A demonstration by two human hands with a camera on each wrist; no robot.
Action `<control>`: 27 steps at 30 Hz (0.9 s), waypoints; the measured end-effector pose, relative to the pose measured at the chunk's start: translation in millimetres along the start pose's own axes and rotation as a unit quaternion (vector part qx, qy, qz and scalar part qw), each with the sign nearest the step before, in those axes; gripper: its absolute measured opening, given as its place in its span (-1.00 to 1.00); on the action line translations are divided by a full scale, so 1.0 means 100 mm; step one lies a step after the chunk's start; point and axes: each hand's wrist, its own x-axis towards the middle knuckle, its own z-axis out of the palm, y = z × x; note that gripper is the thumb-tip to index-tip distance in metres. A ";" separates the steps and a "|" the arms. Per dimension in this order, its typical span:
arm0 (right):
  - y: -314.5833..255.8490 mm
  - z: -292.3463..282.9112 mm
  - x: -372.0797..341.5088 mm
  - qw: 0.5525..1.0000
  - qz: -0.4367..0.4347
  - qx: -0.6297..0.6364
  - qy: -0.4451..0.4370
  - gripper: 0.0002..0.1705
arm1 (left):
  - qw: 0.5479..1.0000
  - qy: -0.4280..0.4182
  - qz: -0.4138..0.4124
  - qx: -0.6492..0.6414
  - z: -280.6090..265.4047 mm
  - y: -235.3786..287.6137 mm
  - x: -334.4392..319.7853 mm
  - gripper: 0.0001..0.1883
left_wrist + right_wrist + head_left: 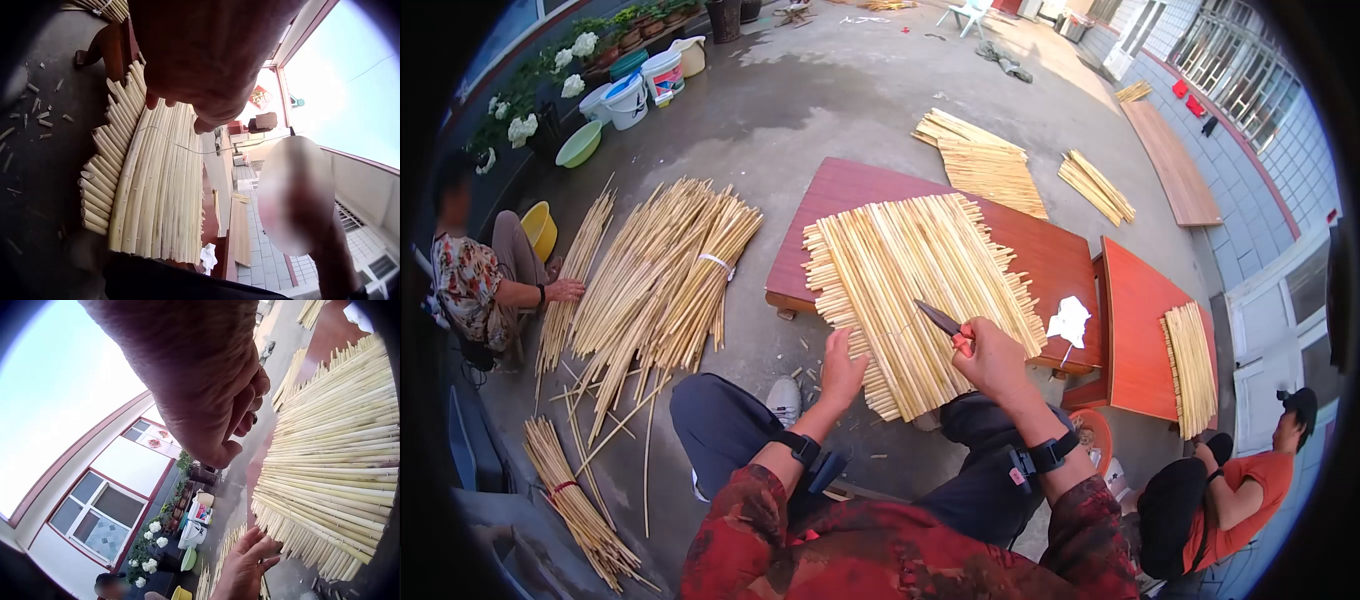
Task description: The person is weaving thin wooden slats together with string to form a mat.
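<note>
A mat of pale peeled stalks (920,290), bound side by side, slopes from the low table toward the person's lap. My right hand (992,360) grips scissors with red-orange handles (963,340), their dark blades (938,318) pointing left over the mat. At the mat's near left edge is my left hand (843,372), its fingers loosely bent; the right wrist view shows this hand (247,565) with thumb and fingers apart beside the stalk ends. A thin wire (181,147) rises from the mat in the left wrist view, leading toward the blurred right hand (300,194).
Loose stalks (660,270) lie in a large pile at left, beside a seated person (475,270). Another person (1250,490) sits at right by an orange-red board (1145,330). White crumpled paper (1070,322) lies on the dark red table (840,185). Offcuts (44,115) litter the floor.
</note>
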 end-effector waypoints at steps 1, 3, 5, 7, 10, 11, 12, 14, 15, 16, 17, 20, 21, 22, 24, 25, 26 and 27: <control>-0.01 -0.07 -0.05 1.000 0.007 0.003 0.014 -0.72 | 0.995 -0.040 0.089 -0.012 -0.03 0.12 0.04 -0.50; -0.02 -0.26 -0.20 1.000 0.006 -0.001 0.008 -0.71 | 0.987 -0.113 0.096 -0.062 -0.02 0.09 0.14 -0.61; 0.16 -0.51 -0.35 0.998 0.046 0.019 0.049 -0.72 | 0.978 -0.165 -0.058 -0.111 -0.06 0.11 0.11 -0.68; 0.43 -0.77 -0.54 0.992 0.098 0.015 0.078 -0.69 | 0.972 -0.155 -0.051 -0.169 -0.09 -0.10 0.09 -0.77; 0.95 -1.04 -0.91 0.976 0.180 0.059 0.108 -0.67 | 0.954 -0.089 -0.228 -0.172 -0.20 -0.34 0.06 -0.78; 1.17 -1.03 -1.05 0.970 0.190 0.089 0.123 -0.66 | 0.948 -0.063 -0.260 -0.173 -0.24 -0.41 0.08 -0.77; 1.37 -0.97 -1.18 0.963 0.199 0.120 0.138 -0.66 | 0.948 -0.070 -0.259 -0.169 -0.27 -0.46 0.11 -0.77; 1.74 -0.65 -1.52 0.955 0.244 0.111 0.128 -0.65 | 0.932 0.012 -0.329 -0.150 -0.32 -0.58 0.16 -0.62; 1.90 -0.42 -1.68 0.948 0.280 0.100 0.116 -0.64 | 0.933 0.007 -0.330 -0.143 -0.34 -0.64 0.19 -0.62; 2.04 -0.15 -1.86 0.940 0.317 0.099 0.080 -0.62 | 0.918 -0.005 -0.364 -0.159 -0.36 -0.71 0.22 -0.55; 2.17 0.14 -2.05 0.929 0.353 0.099 0.046 -0.60 | 0.901 -0.019 -0.397 -0.175 -0.36 -0.76 0.26 -0.48; 2.33 0.95 -2.59 0.892 0.443 0.079 -0.052 -0.59 | 0.887 -0.051 -0.409 -0.209 -0.43 -1.05 0.33 -0.47; 2.30 1.11 -2.66 0.878 0.469 0.057 -0.076 -0.60 | 0.878 -0.058 -0.412 -0.236 -0.38 -1.06 0.39 -0.47; 2.35 1.29 -2.74 0.876 0.472 0.062 -0.075 -0.60 | 0.888 0.011 -0.394 -0.237 -0.35 -0.89 0.38 -0.50; 2.45 1.69 -2.95 0.860 0.504 0.058 -0.059 -0.64 | 0.887 -0.027 -0.403 -0.224 -0.40 -0.93 0.44 -0.52; 2.43 1.75 -2.95 0.857 0.507 0.065 -0.067 -0.64 | 0.885 -0.062 -0.406 -0.220 -0.44 -0.92 0.45 -0.55; 2.40 1.79 -2.92 0.857 0.510 0.043 -0.055 -0.66 | 0.875 -0.077 -0.447 -0.171 -0.41 -0.78 0.46 -0.55; 2.40 1.81 -2.89 0.857 0.513 0.020 -0.042 -0.67 | 0.875 -0.077 -0.449 -0.164 -0.39 -0.80 0.47 -0.55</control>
